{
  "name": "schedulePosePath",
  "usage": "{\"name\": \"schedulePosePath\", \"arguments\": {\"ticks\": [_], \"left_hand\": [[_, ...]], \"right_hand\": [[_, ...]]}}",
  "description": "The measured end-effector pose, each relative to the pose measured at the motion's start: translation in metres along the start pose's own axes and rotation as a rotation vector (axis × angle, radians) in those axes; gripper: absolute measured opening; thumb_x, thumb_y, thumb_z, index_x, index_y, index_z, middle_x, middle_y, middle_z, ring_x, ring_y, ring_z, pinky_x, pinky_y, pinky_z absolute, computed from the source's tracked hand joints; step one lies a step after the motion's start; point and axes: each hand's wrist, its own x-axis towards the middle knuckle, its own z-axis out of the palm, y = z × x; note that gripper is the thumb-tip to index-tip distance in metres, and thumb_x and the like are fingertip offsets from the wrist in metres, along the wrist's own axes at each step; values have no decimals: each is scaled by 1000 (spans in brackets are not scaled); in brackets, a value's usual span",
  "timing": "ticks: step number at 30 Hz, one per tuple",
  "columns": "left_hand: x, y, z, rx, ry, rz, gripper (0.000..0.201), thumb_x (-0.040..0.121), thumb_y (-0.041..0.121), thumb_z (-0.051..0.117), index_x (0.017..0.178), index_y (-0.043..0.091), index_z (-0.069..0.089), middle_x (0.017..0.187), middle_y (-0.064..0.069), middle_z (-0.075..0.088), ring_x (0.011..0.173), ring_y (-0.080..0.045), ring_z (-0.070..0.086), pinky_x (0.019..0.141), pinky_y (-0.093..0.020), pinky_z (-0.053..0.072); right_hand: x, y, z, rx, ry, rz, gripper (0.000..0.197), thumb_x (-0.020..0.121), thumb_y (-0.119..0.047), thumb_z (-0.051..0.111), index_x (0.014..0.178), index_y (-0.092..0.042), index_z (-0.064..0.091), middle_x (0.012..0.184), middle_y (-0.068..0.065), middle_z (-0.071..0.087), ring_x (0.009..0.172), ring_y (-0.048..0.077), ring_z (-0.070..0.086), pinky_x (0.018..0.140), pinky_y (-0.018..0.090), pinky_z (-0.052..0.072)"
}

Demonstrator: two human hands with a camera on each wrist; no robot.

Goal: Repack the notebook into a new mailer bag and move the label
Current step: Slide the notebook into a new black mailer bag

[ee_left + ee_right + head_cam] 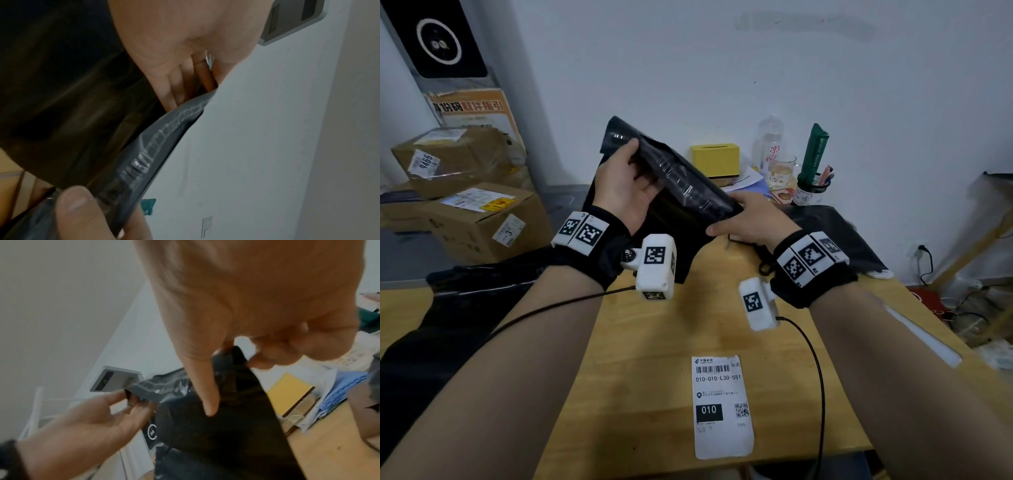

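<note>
Both hands hold a black mailer bag [681, 178] up over the wooden table [654, 359]. My left hand [626, 181] grips the upper left end of its folded flap, whose grey inside with a shiny strip [156, 142] shows in the left wrist view; the left fingers [174, 87] go behind it. My right hand [750, 219] pinches the lower right end, thumb [209, 394] on the black film [236, 426]. The left hand [123, 405] pinches the grey flap edge [144, 391]. The notebook is not visible. A white shipping label [722, 407] lies flat near the front edge.
More black bags lie on the table's left [448, 308] and behind my right hand [835, 226]. A yellow box [715, 159], a glass jar [782, 171], a bottle [768, 137] and a pen cup [811, 192] stand at the back. Cardboard boxes [479, 219] are stacked at left.
</note>
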Motion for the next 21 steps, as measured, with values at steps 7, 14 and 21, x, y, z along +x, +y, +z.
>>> {"name": "schedulePosePath", "arguments": {"ticks": [7, 14, 21], "left_hand": [[9, 5, -15, 248, -49, 37, 40, 89, 40, 69, 121, 16, 66, 110, 1, 75, 102, -20, 72, 90, -52, 54], [40, 1, -26, 190, -115, 77, 35, 86, 35, 72, 114, 15, 65, 116, -2, 72, 115, -23, 66, 93, -58, 51], [65, -9, -41, -24, -231, 133, 16, 87, 17, 56, 96, 13, 68, 96, -6, 67, 102, -24, 62, 105, -53, 43]], "right_hand": [[8, 1, -3, 503, -68, 165, 11, 106, -25, 48, 116, -21, 53, 83, 15, 77, 61, 30, 72, 56, 34, 61], [71, -8, 3, 897, 148, -16, 25, 105, -12, 42, 123, -18, 58, 119, 7, 68, 112, 34, 68, 89, 51, 59], [103, 3, 16, 754, 366, -251, 42, 75, 3, 41, 74, -25, 71, 84, 5, 66, 93, 26, 58, 86, 35, 47]]}}
